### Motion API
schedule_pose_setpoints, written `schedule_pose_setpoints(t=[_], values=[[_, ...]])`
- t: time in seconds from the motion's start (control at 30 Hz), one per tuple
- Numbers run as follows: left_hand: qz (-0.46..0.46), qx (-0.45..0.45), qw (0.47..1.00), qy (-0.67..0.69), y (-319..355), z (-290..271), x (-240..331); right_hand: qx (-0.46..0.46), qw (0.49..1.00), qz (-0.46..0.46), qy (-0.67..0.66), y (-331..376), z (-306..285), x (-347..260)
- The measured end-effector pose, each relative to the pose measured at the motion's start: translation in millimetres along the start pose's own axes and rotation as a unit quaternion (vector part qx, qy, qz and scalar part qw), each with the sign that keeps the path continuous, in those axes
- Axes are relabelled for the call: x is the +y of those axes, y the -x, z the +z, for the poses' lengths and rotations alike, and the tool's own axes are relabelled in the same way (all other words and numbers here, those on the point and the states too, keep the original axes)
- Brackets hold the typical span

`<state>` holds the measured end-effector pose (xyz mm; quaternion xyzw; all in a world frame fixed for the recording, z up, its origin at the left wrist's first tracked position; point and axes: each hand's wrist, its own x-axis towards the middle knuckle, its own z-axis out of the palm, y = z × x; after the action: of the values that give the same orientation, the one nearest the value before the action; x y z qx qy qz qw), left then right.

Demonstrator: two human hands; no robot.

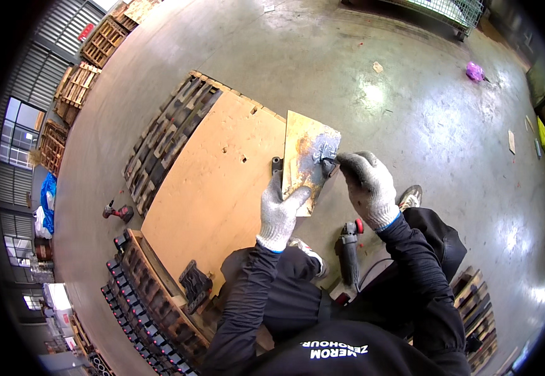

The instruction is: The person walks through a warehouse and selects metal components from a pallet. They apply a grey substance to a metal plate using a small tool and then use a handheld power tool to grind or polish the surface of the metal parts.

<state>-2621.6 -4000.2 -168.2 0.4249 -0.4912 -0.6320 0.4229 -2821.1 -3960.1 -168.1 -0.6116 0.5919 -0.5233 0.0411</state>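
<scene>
Head view: a smeared board (299, 141) is held over the tan sheet's (191, 194) edge by the gloved left hand (277, 214), thumb pressed on its face, other fingers mostly hidden. Beside grey paste (324, 149), a dark tool (328, 166) is seemingly pinched by the right hand (368, 189). Paste-working appears underway; a steady board and controlled stroke seem called for.

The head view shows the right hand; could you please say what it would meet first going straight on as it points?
The right hand would probably meet the grey-smeared board first, though depth is unclear.
</scene>
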Motion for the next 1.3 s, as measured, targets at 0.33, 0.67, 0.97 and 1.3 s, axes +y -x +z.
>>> schedule_pose_setpoints(t=[0.33,0.67,0.97,1.3], values=[[-0.003,-0.004,1.0,0.01,-0.7,1.5,0.0,0.048,0.999,0.011,0.005,-8.8,4.5,7.1],[-0.001,0.0,1.0,-0.016,0.5,2.1,1.7,0.021,1.0,0.007,-0.017,-4.4,7.1,3.9],[0.013,0.004,1.0,-0.014,-3.6,-1.0,-2.1,-0.009,1.0,-0.009,-0.004,-7.9,6.7,-1.8],[-0.013,-0.001,1.0,0.013,-0.7,-1.3,0.0,0.016,1.0,-0.007,-0.017,-9.2,5.6,3.4]])
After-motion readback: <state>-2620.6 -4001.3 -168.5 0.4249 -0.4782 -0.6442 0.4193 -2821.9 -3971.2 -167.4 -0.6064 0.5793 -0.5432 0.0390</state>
